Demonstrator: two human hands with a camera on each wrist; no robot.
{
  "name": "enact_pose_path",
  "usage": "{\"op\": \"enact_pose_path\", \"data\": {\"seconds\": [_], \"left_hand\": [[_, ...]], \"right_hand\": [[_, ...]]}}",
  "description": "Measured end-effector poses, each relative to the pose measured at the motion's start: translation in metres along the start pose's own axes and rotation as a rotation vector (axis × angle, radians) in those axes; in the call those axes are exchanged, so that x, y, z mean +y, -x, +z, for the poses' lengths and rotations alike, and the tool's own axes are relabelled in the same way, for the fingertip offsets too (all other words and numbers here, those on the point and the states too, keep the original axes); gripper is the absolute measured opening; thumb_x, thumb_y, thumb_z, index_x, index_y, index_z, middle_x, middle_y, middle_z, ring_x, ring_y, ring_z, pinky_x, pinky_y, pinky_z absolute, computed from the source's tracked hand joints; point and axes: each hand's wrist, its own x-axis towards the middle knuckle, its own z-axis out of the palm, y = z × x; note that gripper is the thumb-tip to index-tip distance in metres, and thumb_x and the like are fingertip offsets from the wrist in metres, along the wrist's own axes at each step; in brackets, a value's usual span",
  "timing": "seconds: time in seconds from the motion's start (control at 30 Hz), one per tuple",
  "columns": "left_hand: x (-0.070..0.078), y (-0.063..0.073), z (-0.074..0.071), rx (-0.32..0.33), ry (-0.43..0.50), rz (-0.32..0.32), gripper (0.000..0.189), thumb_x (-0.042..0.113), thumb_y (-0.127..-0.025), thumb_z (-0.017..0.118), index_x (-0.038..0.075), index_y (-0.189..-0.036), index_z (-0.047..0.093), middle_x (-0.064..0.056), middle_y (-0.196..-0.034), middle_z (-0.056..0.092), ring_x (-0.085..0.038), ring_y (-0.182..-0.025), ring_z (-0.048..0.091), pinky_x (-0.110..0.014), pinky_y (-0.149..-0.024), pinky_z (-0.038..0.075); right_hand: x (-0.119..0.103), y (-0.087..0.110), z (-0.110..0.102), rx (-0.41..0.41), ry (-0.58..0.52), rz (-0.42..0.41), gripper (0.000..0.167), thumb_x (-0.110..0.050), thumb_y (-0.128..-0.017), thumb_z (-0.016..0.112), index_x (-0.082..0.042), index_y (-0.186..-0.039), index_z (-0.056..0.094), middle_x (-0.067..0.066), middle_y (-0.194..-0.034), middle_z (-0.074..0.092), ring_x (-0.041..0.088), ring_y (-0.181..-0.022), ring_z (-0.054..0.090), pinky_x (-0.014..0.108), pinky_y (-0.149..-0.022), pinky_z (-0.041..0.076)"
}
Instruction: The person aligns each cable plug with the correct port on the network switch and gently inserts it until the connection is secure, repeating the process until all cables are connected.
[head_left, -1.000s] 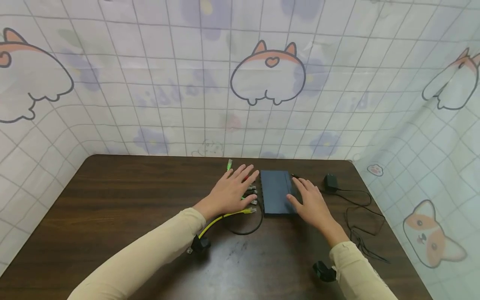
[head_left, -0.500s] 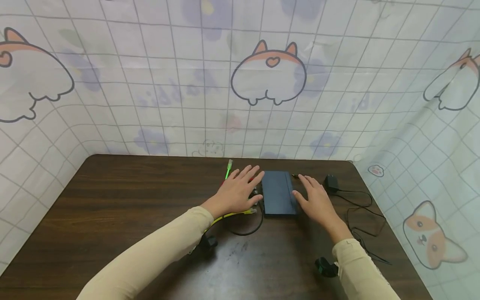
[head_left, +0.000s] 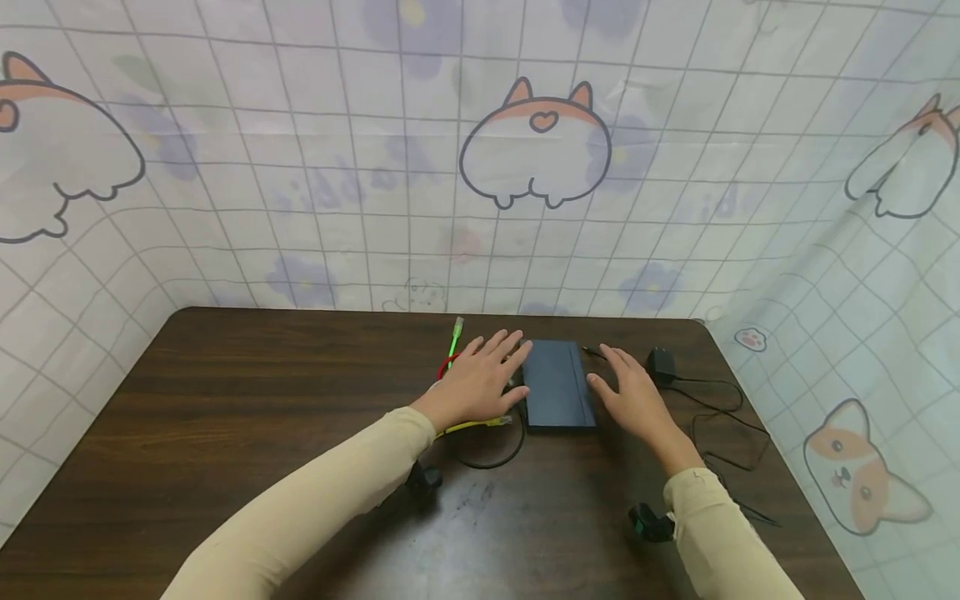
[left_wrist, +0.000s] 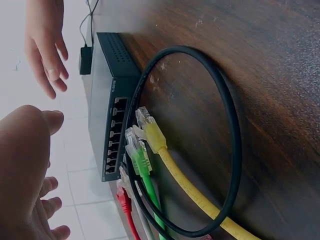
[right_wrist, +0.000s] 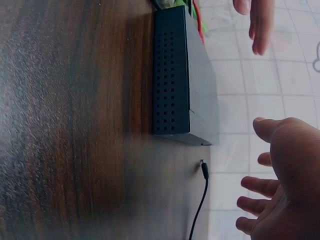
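Observation:
A dark blue-grey network switch (head_left: pixel 557 385) lies flat on the table, its row of ports facing left in the left wrist view. My left hand (head_left: pixel 478 382) is held over the cable ends at its left side, fingers spread and gripping nothing. Beneath it lie Ethernet cables: yellow (left_wrist: pixel 185 185), green (left_wrist: pixel 145 167) and red (left_wrist: pixel 126 202), plus a looped black cable (left_wrist: pixel 235 125). To the right of the switch, my right hand (head_left: pixel 636 400) hovers with extended fingers and holds nothing. A thin black cord's barrel plug (right_wrist: pixel 204 170) rests by the switch's rear edge.
A black power adapter (head_left: pixel 660 367) sits at the table's far right, its thin cord (head_left: pixel 738 417) trailing toward the front. The brown wooden table (head_left: pixel 247 400) meets a patterned cloth wall (head_left: pixel 360 208) behind. Dark wrist-worn devices (head_left: pixel 649 523) hang below the sleeves.
My left hand has shifted slightly right, closer to the switch. The right hand has drawn a little right, away from the switch's edge. The switch stays put.

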Motion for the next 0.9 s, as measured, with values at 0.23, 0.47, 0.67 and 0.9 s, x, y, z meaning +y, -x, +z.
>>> {"op": "enact_pose_path", "data": {"seconds": [0.23,0.47,0.67,0.9], "left_hand": [[0.001,-0.004,0.001,-0.012,-0.009,-0.001,0.068,0.052,-0.1,0.04,0.019,-0.156,0.021,-0.006,-0.163,0.017,-0.026,-0.15,0.021,-0.05,-0.118,0.024],[-0.001,-0.01,0.009,-0.011,-0.019,0.002,0.068,0.053,-0.1,0.04,0.018,-0.155,0.023,-0.007,-0.162,0.02,-0.027,-0.149,0.022,-0.05,-0.117,0.025],[0.001,-0.014,0.014,-0.033,-0.015,-0.011,0.068,0.054,-0.1,0.039,0.018,-0.155,0.023,-0.007,-0.162,0.019,-0.026,-0.149,0.021,-0.049,-0.118,0.025],[0.008,-0.021,0.015,-0.084,-0.005,-0.02,0.069,0.055,-0.099,0.038,0.019,-0.156,0.02,-0.005,-0.163,0.014,-0.025,-0.15,0.018,-0.049,-0.119,0.021]], "right_hand": [[0.004,-0.004,0.0,-0.004,-0.014,0.009,0.062,-0.03,-0.1,0.052,-0.004,-0.151,0.028,0.025,-0.152,0.031,0.046,-0.14,0.03,0.062,-0.111,0.026],[0.01,-0.007,0.002,-0.004,-0.021,0.012,0.062,-0.029,-0.1,0.052,-0.004,-0.151,0.029,0.025,-0.152,0.032,0.046,-0.139,0.031,0.061,-0.111,0.027],[0.013,-0.011,0.004,-0.02,-0.015,0.025,0.061,-0.028,-0.1,0.051,-0.003,-0.151,0.028,0.026,-0.152,0.031,0.047,-0.139,0.03,0.062,-0.111,0.027],[0.012,-0.015,0.006,-0.016,-0.024,0.032,0.06,-0.027,-0.101,0.05,-0.003,-0.151,0.029,0.026,-0.152,0.031,0.046,-0.139,0.031,0.061,-0.11,0.028]]}}
